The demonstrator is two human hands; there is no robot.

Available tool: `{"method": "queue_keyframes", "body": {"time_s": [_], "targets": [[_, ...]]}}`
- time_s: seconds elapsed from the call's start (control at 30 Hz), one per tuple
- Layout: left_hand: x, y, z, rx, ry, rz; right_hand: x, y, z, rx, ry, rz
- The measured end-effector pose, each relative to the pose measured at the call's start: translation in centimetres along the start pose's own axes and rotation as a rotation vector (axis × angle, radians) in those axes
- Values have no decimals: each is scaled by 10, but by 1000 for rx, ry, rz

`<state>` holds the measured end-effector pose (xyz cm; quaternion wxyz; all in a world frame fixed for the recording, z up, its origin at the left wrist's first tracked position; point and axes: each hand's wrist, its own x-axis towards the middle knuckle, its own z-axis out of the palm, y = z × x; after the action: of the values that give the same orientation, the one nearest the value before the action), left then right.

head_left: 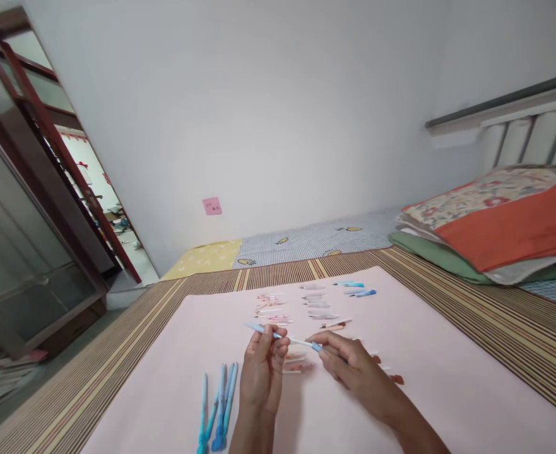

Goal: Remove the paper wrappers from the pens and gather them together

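Above a pale pink sheet (164, 353), my left hand (263, 369) pinches a light blue pen barrel (254, 326) that points up to the left. My right hand (358, 369) grips a blue pen part (315, 346), and a thin white rod like a refill (300, 342) runs from it toward the left hand. Whether the rod's tip sits inside the barrel, I cannot tell. Several whole blue pens (221, 403) lie together left of my left hand. Beyond the hands, small pink and white pen pieces (269, 310) lie in a column.
Another column of pale pen parts (315, 302) lies to the right, with blue pieces (365, 293) near the far edge. Brown-ended pieces (396, 379) are partly behind my right hand. A striped mat (448, 309) surrounds the sheet. Folded bedding (509, 221) is stacked at right.
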<state>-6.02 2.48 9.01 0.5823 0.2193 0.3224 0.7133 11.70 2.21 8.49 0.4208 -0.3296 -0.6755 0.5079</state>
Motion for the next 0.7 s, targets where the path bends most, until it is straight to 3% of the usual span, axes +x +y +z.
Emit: {"method": "queue_keyframes", "body": {"time_s": [0.13, 0.27, 0.5, 0.7], "targets": [[14, -14, -14, -86, 116, -46, 5, 26, -14, 165, 2, 135], [18, -23, -21, -128, 153, -105, 12, 40, -10, 315, 89, 165], [13, -31, -19, -174, 159, -160, 22, 28, 12, -68, 163, 66], [13, -36, -21, -213, 72, -149, 24, 26, 12, -252, 311, 82]]}}
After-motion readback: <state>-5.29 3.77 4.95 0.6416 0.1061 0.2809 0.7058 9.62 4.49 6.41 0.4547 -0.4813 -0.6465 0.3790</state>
